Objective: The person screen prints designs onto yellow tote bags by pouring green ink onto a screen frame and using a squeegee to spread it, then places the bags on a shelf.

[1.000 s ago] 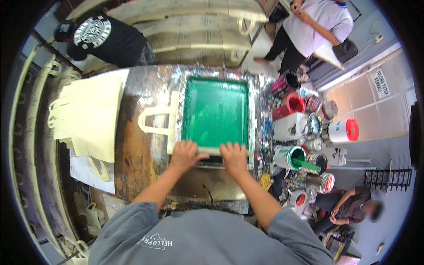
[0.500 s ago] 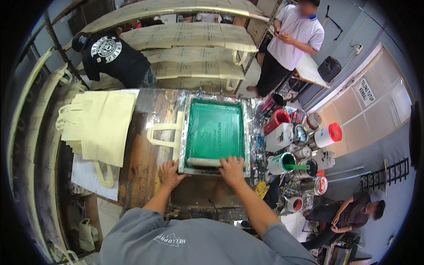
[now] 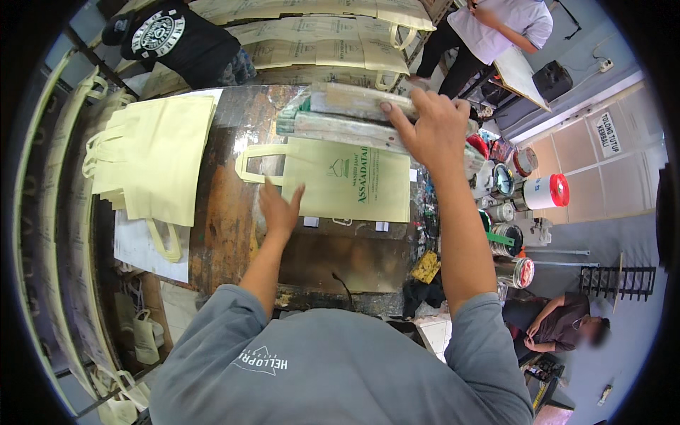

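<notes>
A screen-printing frame is tilted up at the far side of the table, its near edge raised. My right hand grips it at the right end, thumb along the wooden squeegee resting at that edge. Under it lies a pale yellow tote bag, flat, with a fresh green print on its right part. My left hand is open, fingers spread, just above the bag's left edge near its handle. The screen's green ink face is mostly hidden.
A stack of yellow bags sits on the table's left. Paint tubs and cans crowd the right side, beside a yellow sponge. Bag-laden racks stand behind and left. Three other people are around the room.
The frame has gone from lying flat to tilted up and away, baring the printed bag. My right hand moved up and away with it; my left hand let go of the frame's edge.
</notes>
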A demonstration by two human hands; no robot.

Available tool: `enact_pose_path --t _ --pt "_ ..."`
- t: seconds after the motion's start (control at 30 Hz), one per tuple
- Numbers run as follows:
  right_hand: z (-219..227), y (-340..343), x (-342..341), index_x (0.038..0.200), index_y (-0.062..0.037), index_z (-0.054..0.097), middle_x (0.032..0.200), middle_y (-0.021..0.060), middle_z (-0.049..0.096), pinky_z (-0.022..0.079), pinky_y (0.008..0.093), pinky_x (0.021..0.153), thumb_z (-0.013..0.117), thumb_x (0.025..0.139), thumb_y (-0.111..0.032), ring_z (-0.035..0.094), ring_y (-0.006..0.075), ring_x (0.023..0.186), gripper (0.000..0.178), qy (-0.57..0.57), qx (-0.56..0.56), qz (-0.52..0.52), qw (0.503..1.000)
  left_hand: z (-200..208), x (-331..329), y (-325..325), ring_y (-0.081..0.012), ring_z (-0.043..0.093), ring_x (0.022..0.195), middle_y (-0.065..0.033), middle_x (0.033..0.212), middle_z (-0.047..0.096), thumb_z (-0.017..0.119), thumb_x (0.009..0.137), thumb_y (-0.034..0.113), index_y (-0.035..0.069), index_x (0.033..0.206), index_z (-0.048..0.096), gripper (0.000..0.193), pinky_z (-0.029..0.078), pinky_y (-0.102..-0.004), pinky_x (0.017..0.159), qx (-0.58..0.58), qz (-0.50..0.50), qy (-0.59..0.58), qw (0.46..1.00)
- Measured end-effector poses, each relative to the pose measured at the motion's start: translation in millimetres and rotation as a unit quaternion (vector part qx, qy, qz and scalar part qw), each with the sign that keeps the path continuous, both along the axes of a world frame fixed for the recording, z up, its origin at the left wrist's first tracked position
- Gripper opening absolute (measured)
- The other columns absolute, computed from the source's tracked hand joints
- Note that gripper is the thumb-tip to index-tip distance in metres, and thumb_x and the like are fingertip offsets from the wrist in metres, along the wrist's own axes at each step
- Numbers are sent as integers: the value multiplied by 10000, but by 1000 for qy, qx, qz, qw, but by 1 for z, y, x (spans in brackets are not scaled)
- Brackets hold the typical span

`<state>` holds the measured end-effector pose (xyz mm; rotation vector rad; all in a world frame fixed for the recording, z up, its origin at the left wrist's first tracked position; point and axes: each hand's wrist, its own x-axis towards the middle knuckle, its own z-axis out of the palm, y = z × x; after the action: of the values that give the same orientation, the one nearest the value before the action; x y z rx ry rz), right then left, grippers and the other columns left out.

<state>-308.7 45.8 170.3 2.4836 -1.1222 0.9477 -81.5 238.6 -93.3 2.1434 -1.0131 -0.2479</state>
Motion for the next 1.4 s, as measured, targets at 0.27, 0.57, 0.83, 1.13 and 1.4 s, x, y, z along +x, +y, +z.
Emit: enact_pose_path --t 0.27,0.57,0.83,1.13,1.4 --pt "29 -36 14 818 -67 680 748 97 680 380 465 806 682 960 -605 663 311 791 557 -10 32 -12 999 -92 3 13 -456 585 1142 -271 1177 636 815 908 264 -16 1229 581 487 459 -528 1021 79 -26 -51 995" --pt "55 -48 25 895 -15 646 816 185 670 396 458 849 667 998 -531 635 363 837 527 2 107 -21 994 129 201 -46 -204 732 980 -182 1208 736 772 1000 259 -50 1536 443 700 599 -316 831 -109 -30 251 961" --pt "32 -37 14 914 -22 643 838 183 659 401 444 889 678 992 -507 617 360 831 493 -22 46 -26 998 215 417 94 -223 749 997 -159 1222 721 753 989 63 -23 1496 468 588 641 -347 812 -312 138 261 903" --pt "28 -16 9 1037 -31 712 928 183 715 411 444 905 685 995 -462 645 371 900 433 42 83 -64 994 111 464 103 -435 662 1174 -308 1298 644 828 945 365 -89 1562 306 927 523 -572 1016 15 591 -143 794" --pt "28 -15 16 996 -21 707 895 185 702 409 445 883 693 984 -499 642 356 875 478 14 61 -45 997 44 282 2 -446 677 1134 -200 1270 689 806 907 488 -34 1461 551 802 546 -524 1011 278 25 -294 914"
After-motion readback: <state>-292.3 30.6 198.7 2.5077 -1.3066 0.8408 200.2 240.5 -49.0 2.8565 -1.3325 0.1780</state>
